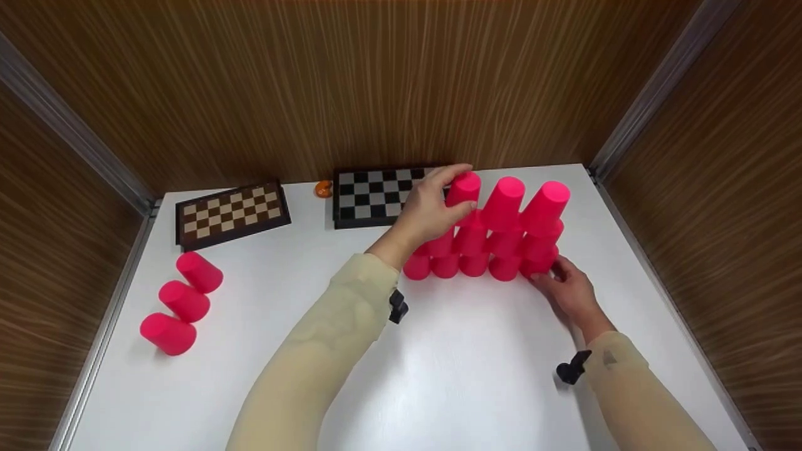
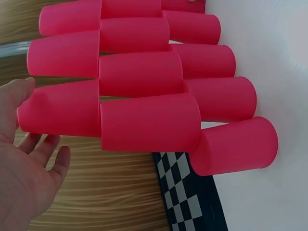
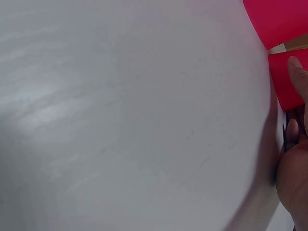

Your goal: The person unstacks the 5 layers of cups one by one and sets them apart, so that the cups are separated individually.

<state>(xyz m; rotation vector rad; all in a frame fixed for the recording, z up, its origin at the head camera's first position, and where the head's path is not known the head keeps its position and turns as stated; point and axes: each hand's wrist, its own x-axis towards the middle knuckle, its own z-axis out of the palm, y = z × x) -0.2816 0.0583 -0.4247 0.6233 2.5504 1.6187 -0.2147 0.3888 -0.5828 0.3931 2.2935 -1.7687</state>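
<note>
Pink cups, turned upside down, stand in a three-tier wall, with three in the top row and several in each row below. My left hand (image 1: 429,203) is around the left top cup (image 1: 465,186), thumb on its near side and fingers behind it. In the left wrist view, that cup (image 2: 60,108) lies between the thumb and the fingers. At the wall's right end, my right hand (image 1: 569,289) holds the end bottom cup (image 1: 532,266) low down. The right wrist view has my thumb laid against this cup (image 3: 284,79), with the other fingers partly hidden.
Three more upside-down pink cups (image 1: 184,301) stand in a slanting row on the left of the white table (image 1: 451,376). A brown chessboard (image 1: 232,213) and a black-and-grey chessboard (image 1: 369,195) lie at the back, with a small orange object (image 1: 323,188) between them. Wood-grain panels (image 1: 388,81) enclose the table.
</note>
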